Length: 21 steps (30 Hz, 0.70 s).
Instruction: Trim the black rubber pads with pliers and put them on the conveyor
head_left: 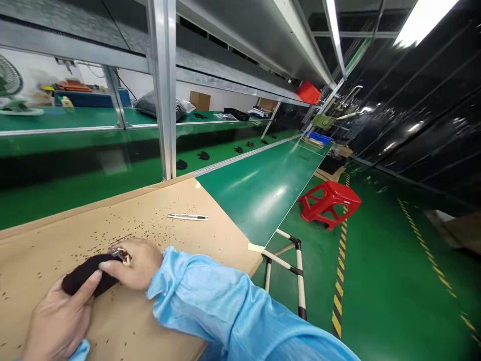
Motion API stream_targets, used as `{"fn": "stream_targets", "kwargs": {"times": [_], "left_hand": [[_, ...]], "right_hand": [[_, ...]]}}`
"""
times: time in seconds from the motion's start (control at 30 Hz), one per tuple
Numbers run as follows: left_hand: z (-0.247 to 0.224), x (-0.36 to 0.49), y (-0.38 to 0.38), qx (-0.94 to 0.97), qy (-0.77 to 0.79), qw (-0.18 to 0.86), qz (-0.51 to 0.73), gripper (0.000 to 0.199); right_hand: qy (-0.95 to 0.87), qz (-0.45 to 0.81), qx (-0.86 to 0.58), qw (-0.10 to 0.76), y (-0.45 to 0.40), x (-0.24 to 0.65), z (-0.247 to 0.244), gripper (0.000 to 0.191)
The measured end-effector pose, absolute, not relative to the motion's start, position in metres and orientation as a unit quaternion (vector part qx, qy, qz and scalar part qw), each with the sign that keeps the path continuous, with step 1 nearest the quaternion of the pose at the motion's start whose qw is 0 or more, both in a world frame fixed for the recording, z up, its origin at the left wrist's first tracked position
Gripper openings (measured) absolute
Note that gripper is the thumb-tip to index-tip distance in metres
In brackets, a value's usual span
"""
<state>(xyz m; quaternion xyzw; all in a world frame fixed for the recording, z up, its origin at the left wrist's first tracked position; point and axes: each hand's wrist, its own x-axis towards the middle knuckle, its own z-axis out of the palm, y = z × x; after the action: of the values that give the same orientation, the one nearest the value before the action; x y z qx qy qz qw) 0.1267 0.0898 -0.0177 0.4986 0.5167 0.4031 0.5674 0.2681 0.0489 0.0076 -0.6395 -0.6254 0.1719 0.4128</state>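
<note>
A green floor with a yellow and black tape line runs along a long green work surface, and a metal frame post rises beside it. A red plastic stool stands on the floor to the right, tilted in the view by the wide lens. Farther along, small black pieces sit in a row on the green belt.

A sheet of brown cardboard lies on the near end of the surface, and both hands work on it. The left hand sits lowest, its grip closed, with the thumb pressed across a black fabric piece. The right hand, in a loose light blue sleeve, is also closed, its grip curled over the far end of the piece, where a small gold-coloured metal fitting shows. The black fabric piece rests on the cardboard between the two hands.

A utility knife lies on the cardboard, well apart from the hands. Tiny dark specks are scattered over the sheet around them.
</note>
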Motion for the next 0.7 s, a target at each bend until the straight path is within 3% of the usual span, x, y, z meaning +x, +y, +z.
{"fn": "stream_targets", "kwargs": {"times": [0.13,0.33,0.7], "left_hand": [[-0.024,0.122,0.09,0.461,0.445,0.647,0.414,0.035],[-0.028,0.118,0.093,0.461,0.422,0.674,0.394,0.059],[-0.014,0.124,0.082,0.427,0.412,0.709,0.381,0.055]], "right_hand": [[-0.617,0.204,-0.64,0.41,0.045,0.274,0.012,0.035],[-0.579,0.294,-0.616,0.446,0.04,0.276,0.014,0.036],[-0.497,0.365,-0.613,0.494,0.039,0.27,0.01,0.035]]}}
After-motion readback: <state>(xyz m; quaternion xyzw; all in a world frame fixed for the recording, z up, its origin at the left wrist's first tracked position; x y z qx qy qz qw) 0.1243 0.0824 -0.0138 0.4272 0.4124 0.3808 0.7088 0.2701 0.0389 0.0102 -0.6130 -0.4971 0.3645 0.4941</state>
